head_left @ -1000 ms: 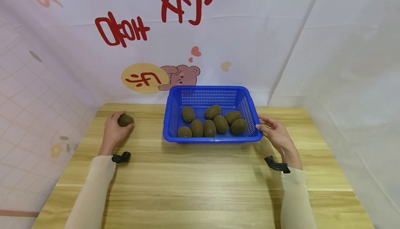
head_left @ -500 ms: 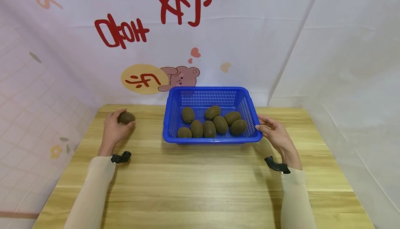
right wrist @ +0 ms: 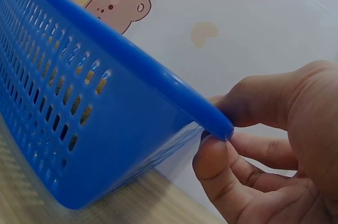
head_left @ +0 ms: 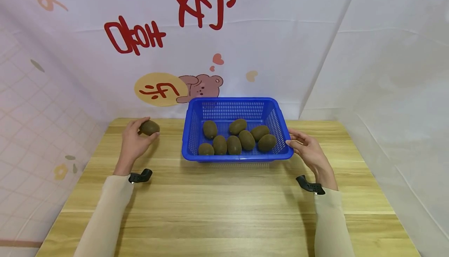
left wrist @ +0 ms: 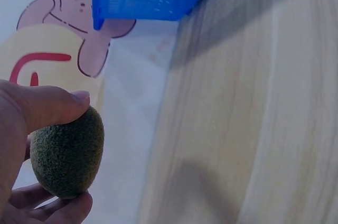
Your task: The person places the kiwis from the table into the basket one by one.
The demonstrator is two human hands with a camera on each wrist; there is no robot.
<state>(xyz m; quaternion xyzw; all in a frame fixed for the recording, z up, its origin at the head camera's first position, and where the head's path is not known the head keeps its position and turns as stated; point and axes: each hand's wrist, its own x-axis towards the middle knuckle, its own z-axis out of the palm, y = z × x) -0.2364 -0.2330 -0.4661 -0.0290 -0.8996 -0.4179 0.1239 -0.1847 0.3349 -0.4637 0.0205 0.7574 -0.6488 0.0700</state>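
Note:
My left hand (head_left: pixel 135 142) holds a brown, fuzzy kiwi (head_left: pixel 150 127) between thumb and fingers, left of the basket. In the left wrist view the kiwi (left wrist: pixel 68 152) hangs above the table, and a shadow falls on the wood. A blue plastic basket (head_left: pixel 238 157) with slotted walls stands at the table's back middle. Several kiwis (head_left: pixel 247 140) lie in it, mostly toward its front and right. At the basket's right side my right hand (head_left: pixel 310 153) pinches the rim (right wrist: pixel 174 89), as the right wrist view shows up close.
The wooden table (head_left: pixel 224 210) reaches back to a white wall cloth (head_left: pixel 287 54) printed with a bear, hearts and red characters. More cloth hangs at the left and right sides. A dark wrist mount (head_left: pixel 140 176) sits on each forearm.
The left hand has lifted the kiwi off the table and brought it a little to the right, toward the basket. The right hand and basket stay in place; the head view shifts slightly.

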